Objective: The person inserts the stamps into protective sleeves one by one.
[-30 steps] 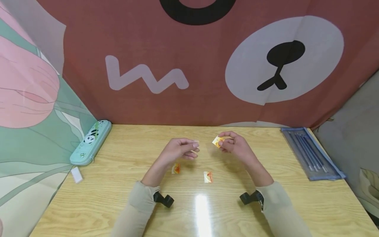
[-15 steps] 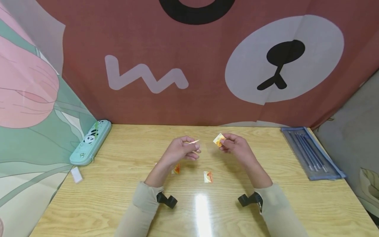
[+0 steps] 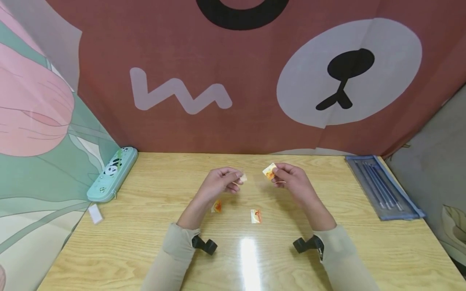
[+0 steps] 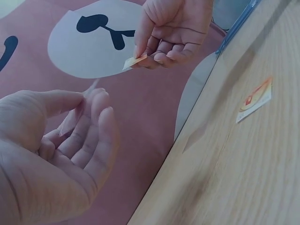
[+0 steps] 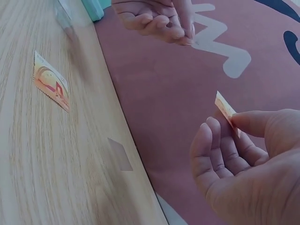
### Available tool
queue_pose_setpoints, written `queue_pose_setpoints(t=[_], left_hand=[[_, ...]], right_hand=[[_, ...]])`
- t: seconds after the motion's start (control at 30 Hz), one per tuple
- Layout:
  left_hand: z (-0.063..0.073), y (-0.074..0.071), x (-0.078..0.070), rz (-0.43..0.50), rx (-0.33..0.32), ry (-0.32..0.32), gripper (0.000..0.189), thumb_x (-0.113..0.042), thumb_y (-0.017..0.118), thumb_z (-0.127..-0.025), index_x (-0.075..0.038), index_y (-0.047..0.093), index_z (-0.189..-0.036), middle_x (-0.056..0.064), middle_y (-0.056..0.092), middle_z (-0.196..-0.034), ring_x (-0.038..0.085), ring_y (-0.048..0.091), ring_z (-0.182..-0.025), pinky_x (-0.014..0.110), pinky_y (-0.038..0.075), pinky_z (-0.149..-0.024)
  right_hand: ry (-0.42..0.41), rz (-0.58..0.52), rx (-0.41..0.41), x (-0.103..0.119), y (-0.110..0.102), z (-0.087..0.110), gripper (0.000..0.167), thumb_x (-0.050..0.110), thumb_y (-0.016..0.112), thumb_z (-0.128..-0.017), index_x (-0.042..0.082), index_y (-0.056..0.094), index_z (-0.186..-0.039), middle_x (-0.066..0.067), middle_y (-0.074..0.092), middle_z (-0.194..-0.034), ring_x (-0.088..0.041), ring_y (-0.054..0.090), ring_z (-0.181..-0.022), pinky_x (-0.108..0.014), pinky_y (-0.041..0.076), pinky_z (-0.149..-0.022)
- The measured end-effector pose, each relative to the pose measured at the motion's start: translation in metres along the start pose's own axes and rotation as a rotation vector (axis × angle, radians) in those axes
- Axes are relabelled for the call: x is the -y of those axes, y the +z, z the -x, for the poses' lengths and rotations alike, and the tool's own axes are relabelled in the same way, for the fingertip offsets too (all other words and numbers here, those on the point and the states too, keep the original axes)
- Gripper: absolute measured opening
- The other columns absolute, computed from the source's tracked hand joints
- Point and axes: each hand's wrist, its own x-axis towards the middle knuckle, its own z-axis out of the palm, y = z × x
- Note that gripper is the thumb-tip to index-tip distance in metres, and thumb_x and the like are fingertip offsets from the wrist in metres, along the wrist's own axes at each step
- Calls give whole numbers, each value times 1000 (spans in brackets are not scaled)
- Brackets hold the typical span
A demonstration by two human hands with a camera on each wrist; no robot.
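Note:
Thumb and fingers of my right hand (image 3: 291, 176) pinch an orange-and-yellow postage stamp (image 3: 269, 171), raised above the table. In the right wrist view this stamp (image 5: 227, 112) stands on edge between thumb and forefinger. My left hand (image 3: 222, 180), level with it and apart, pinches a thin, pale, see-through slip (image 4: 71, 121); its exact kind is hard to tell. Another stamp (image 3: 256, 216) with toothed edges lies flat on the wooden table between the forearms. Beside the left wrist lies one more orange stamp (image 3: 216, 206), partly hidden by the arm.
A mint panda pencil case (image 3: 112, 174) lies at the table's left edge, with a small white block (image 3: 95, 214) just in front of it. On the right is a blue-edged see-through pouch (image 3: 382, 188) holding several pens. A printed cloth (image 3: 204, 133) hangs behind the table (image 3: 120, 242).
The pale slip in my left fingers has turned from edge-on to showing more of its face. My right hand has shifted slightly, its stamp tilting to show more of its face.

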Motion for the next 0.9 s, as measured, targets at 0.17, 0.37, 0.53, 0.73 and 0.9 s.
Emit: queue_pose_setpoints(t=[0.17,0.37,0.53,0.73,0.9], left_hand=[[1,-1,-3,-50,4,0,25,-23,68,-98,0,72,-107,5,78,-93,14,73,-72,45,64,-81],[1,-2,-3,-31,14,7,35,-24,66,-99,6,69,-116,1,76,-85,12,72,-68,46,64,-80],[3,-2,-4,-3,27,2,32,-23,63,-102,5,69,-116,-1,75,-81,11,71,-66,34,63,-71],[5,0,-6,-11,51,12,30,-21,62,-102,6,70,-114,-1,74,-80,11,71,-66,41,64,-74],[6,2,-6,-1,74,16,29,-22,63,-101,5,71,-111,-2,74,-78,11,70,-64,38,64,-71]], right_hand=[[11,-6,24,3,4,1,22,16,56,-104,-1,54,-117,5,67,-89,-10,67,-82,-28,61,-79],[9,68,17,5,9,6,31,26,58,-105,-1,59,-120,5,61,-87,-12,61,-82,-33,61,-82],[4,49,20,8,14,10,27,24,61,-103,0,62,-116,4,54,-77,-8,54,-71,-28,60,-73],[1,3,77,13,20,13,21,18,59,-103,0,57,-113,2,65,-80,-8,63,-71,-25,61,-71],[0,0,91,16,22,16,17,18,58,-104,3,57,-111,1,65,-82,-10,63,-72,-26,61,-73]])
